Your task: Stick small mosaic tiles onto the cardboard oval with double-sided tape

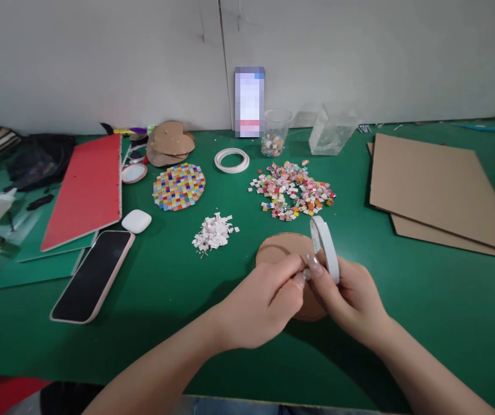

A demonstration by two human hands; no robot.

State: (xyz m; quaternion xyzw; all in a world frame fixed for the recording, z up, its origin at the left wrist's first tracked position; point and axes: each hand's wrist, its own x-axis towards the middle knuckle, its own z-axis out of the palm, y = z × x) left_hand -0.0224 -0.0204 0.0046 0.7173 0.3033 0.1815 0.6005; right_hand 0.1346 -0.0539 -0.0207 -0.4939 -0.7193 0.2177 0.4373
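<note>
My right hand (353, 297) grips a roll of white double-sided tape (330, 253), held upright on its edge. Thumb and forefinger of my left hand (268, 300) are pinched together against my right fingertips; what lies between them is too small to make out. Beneath both hands is a round cardboard disc (275, 248), partly covered by them. White square chips (215, 231) form a small heap beyond my left hand. Farther back lies a larger spread of coloured, shiny mosaic pieces (293, 187).
Left of centre are a mosaic-covered disc (179, 187), a phone (94, 276), a white case (136, 221) and a red board (85, 190). Tape rolls (232, 169), a clear cup (276, 129), a clear box (331, 132) and a propped phone (249, 104) stand behind. Cardboard sheets (437, 190) lie right.
</note>
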